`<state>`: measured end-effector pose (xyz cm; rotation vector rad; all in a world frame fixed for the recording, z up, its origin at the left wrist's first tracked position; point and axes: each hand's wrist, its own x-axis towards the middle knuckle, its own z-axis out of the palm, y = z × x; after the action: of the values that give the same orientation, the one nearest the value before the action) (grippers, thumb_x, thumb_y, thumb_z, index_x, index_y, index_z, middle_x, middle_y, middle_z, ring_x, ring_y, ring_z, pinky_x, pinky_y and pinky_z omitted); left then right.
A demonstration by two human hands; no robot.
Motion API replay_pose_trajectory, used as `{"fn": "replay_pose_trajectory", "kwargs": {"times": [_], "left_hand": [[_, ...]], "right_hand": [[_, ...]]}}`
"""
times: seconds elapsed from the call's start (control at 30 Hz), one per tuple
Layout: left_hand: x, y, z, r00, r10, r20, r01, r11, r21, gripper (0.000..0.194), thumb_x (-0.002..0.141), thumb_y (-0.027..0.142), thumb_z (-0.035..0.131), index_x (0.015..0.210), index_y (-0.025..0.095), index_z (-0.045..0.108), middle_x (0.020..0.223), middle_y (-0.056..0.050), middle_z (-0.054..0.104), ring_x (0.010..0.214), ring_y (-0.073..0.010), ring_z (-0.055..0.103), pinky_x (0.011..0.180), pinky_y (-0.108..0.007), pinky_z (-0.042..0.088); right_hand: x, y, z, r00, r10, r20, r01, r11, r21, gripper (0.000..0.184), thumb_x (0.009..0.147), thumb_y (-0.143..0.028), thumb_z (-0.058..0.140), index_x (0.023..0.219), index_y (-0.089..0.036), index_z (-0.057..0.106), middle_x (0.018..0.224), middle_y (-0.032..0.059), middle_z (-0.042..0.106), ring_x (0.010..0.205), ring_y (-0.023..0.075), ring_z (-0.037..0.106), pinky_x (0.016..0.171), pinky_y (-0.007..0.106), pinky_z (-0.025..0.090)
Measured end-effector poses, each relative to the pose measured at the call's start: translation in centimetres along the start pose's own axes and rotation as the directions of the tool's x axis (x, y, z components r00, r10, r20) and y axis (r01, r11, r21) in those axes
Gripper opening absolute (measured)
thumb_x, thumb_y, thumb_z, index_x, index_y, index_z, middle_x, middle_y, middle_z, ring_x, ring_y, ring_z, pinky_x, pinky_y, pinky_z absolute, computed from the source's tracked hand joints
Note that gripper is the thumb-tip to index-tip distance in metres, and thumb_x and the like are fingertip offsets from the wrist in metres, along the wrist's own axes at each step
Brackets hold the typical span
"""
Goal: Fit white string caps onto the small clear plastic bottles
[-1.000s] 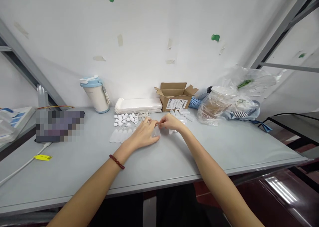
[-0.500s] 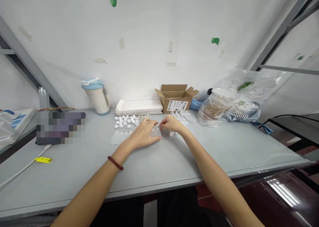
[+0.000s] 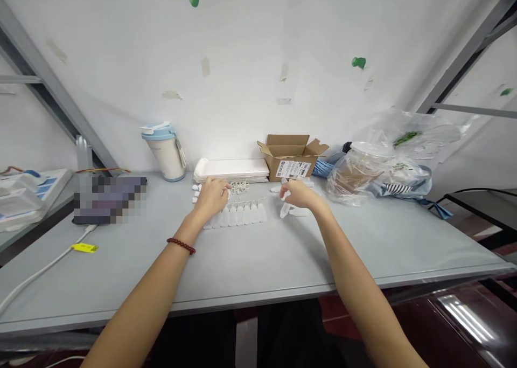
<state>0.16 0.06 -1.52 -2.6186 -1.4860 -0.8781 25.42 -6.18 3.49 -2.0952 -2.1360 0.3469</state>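
Toward the bench's [image 3: 258, 260] back edge, the left hand [image 3: 214, 196] is over white caps [image 3: 196, 194], the right hand [image 3: 299, 193] over loose translucent tubes [image 3: 285, 210] — any grasp cannot be told — with a tube row [image 3: 244, 215] slightly frontward.

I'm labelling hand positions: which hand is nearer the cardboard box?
Right. The right hand is just in front of the cardboard box; the left hand is farther to its left, in front of the white stack.

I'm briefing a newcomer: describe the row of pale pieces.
On the gray table, find the white stack by the wall. The row of pale pieces lies in front of it, aligned side by side, unlike the scattered pieces around the right hand.
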Motion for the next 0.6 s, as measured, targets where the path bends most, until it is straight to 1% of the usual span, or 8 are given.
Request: {"fn": "replay_pose_trajectory", "kwargs": {"times": [0.07, 0.13, 0.2, 0.27, 0.37, 0.47, 0.53, 0.6], "left_hand": [[0.1, 0.2, 0.4, 0.999, 0.044, 0.031, -0.043, 0.999, -0.030, 0.032, 0.079, 0.015, 0.041, 0.088, 0.017, 0.071, 0.104, -0.005, 0.070, 0.105, -0.0271, 0.052, 0.092, -0.043, 0.042], [0.1, 0.7, 0.7, 0.995, 0.079, 0.060, -0.076, 0.995, -0.063, 0.032, 0.080, 0.018, 0.041, 0.087, 0.019, 0.072, 0.108, -0.003, 0.069, 0.107, -0.0277, 0.051, 0.091, -0.044, 0.043], [0.0, 1.2, 0.7, 0.991, 0.101, 0.089, -0.092, 0.992, -0.091, 0.030, 0.080, 0.022, 0.043, 0.085, 0.021, 0.073, 0.109, -0.002, 0.069, 0.107, -0.0281, 0.051, 0.091, -0.045, 0.043], [-0.1, 1.8, 0.6, 0.987, 0.098, 0.124, -0.086, 0.991, -0.103, 0.029, 0.080, 0.024, 0.044, 0.085, 0.022, 0.073, 0.110, -0.001, 0.069, 0.108, -0.0287, 0.050, 0.092, -0.047, 0.042], [-0.2, 2.4, 0.4, 0.982, 0.062, 0.178, -0.049, 0.996, -0.075, 0.032, 0.082, 0.025, 0.043, 0.089, 0.023, 0.073, 0.117, -0.002, 0.067, 0.114, -0.0310, 0.047, 0.093, -0.051, 0.040], [-0.1, 2.5, 0.3, 0.980, 0.032, 0.195, -0.034, 0.999, 0.010, 0.035, 0.084, 0.026, 0.040, 0.097, 0.023, 0.072, 0.130, -0.004, 0.058, 0.121, -0.0345, 0.041, 0.096, -0.057, 0.034], [0.1, 2.3, 0.4, 0.979, 0.018, 0.204, -0.033, 0.997, 0.067, 0.036, 0.085, 0.028, 0.039, 0.101, 0.023, 0.071, 0.136, -0.005, 0.053, 0.125, -0.0363, 0.036, 0.097, -0.060, 0.030], [0.3, 2.0, 0.5, 0.973, -0.002, 0.231, -0.019, 0.996, 0.090, 0.038, 0.086, 0.031, 0.037, 0.105, 0.024, 0.070, 0.136, -0.005, 0.053, 0.126, -0.0368, 0.035, 0.098, -0.061, 0.028]], "right_hand": [[-0.4, -0.3, -0.3, 0.997, 0.011, 0.083, -0.008, 0.999, -0.038, 0.030, 0.064, -0.005, 0.066, 0.090, -0.019, 0.069, 0.112, 0.0117, 0.058, 0.110, 0.0286, 0.050, 0.074, 0.028, 0.044], [-0.6, -0.5, -0.2, 0.990, 0.018, 0.137, -0.011, 0.999, -0.051, 0.037, 0.059, -0.009, 0.074, 0.093, -0.022, 0.068, 0.124, 0.0116, 0.048, 0.117, 0.0315, 0.044, 0.076, 0.031, 0.045], [-0.5, -0.7, 0.1, 0.986, 0.024, 0.167, -0.012, 0.998, -0.068, 0.039, 0.059, -0.008, 0.075, 0.094, -0.023, 0.067, 0.134, 0.0107, 0.039, 0.123, 0.0339, 0.038, 0.079, 0.034, 0.045], [-0.4, -0.6, 0.5, 0.982, 0.037, 0.185, -0.021, 0.996, -0.087, 0.037, 0.060, -0.004, 0.072, 0.092, -0.023, 0.068, 0.138, 0.0100, 0.035, 0.125, 0.0356, 0.034, 0.080, 0.036, 0.045], [0.0, -0.5, 0.9, 0.979, 0.023, 0.201, -0.005, 0.996, -0.094, 0.027, 0.062, -0.005, 0.070, 0.084, -0.021, 0.068, 0.135, 0.0098, 0.037, 0.122, 0.0357, 0.037, 0.078, 0.037, 0.045], [0.2, -0.4, 1.0, 0.982, -0.004, 0.188, 0.018, 0.997, -0.074, 0.020, 0.065, -0.008, 0.069, 0.080, -0.020, 0.068, 0.128, 0.0101, 0.043, 0.118, 0.0345, 0.041, 0.078, 0.036, 0.045], [0.3, -0.4, 1.0, 0.985, -0.016, 0.170, 0.026, 0.998, -0.059, 0.022, 0.064, -0.006, 0.068, 0.081, -0.020, 0.068, 0.124, 0.0101, 0.047, 0.119, 0.0342, 0.042, 0.079, 0.035, 0.045], [0.3, -0.2, 0.9, 0.989, -0.028, 0.143, 0.034, 0.999, -0.035, 0.028, 0.062, -0.003, 0.066, 0.083, -0.021, 0.069, 0.123, 0.0096, 0.049, 0.119, 0.0324, 0.043, 0.081, 0.033, 0.045]]}}
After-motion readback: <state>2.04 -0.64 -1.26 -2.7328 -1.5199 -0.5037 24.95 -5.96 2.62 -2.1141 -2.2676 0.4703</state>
